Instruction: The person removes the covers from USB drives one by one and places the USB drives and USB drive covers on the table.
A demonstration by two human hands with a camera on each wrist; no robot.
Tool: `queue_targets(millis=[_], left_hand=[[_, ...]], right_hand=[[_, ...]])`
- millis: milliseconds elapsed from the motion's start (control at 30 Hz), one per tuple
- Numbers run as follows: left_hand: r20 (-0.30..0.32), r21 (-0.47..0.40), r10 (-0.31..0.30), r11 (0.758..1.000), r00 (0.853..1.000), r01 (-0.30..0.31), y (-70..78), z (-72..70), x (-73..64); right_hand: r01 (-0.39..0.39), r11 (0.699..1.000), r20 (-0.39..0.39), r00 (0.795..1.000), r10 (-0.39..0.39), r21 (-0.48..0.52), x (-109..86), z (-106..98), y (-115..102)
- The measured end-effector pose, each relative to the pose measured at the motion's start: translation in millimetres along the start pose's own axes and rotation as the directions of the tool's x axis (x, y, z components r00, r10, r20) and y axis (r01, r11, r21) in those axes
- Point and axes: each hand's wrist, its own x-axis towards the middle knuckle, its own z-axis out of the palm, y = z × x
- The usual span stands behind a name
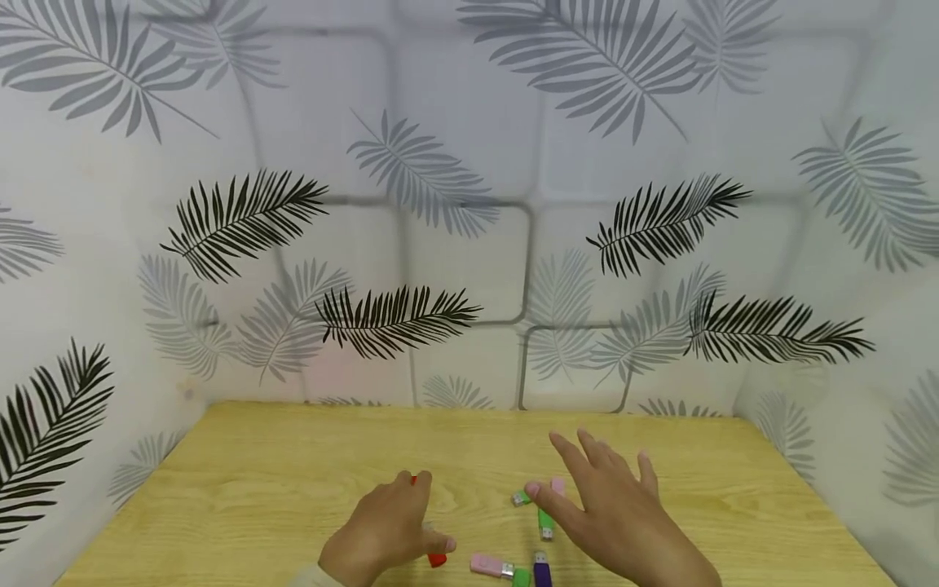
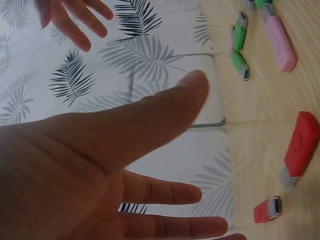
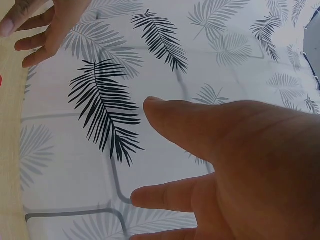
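My left hand (image 1: 385, 526) hovers over the left middle of the table with fingers spread and holds nothing. Under it lie a red USB stick (image 2: 302, 137) and a smaller red USB stick (image 2: 262, 213), both mostly hidden in the head view. My right hand (image 1: 616, 522) is raised with fingers apart, also holding nothing. Beside its thumb lie a green USB stick (image 1: 546, 520), a short green one (image 1: 522, 497) and a pink one (image 1: 557, 485), partly covered by the hand. Between the hands, nearer me, are another pink USB stick (image 1: 487, 564), a green one (image 1: 521, 578) and a purple one (image 1: 542, 572).
The sticks lie loose on a light wooden table (image 1: 293, 456). A pale leaf-patterned covering (image 1: 469, 269) rises behind the table's far edge and along both sides.
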Motion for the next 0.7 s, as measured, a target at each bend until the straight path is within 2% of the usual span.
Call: queue_targets(millis=[133,400,700], left_hand=[[0.02,0.03,0.001,1.0,1.0,-0.001,-1.6,7.1,3.1],[0.094,-0.001,-0.025,1.0,0.995,0.025,-6.7,23.9,7.0],[0.072,-0.054,-0.033,0.998,0.997,0.037,-12.9,37.0,13.3]], right_hand=[[-0.01,1.0,-0.002,1.0,0.01,-0.002,-0.9,1,1],[0.001,1.0,0.001,1.0,-0.001,-0.028,-1.1,3,1],[0.023,1.0,0.026,0.999,-0.023,-0.004,-2.0,2,1]])
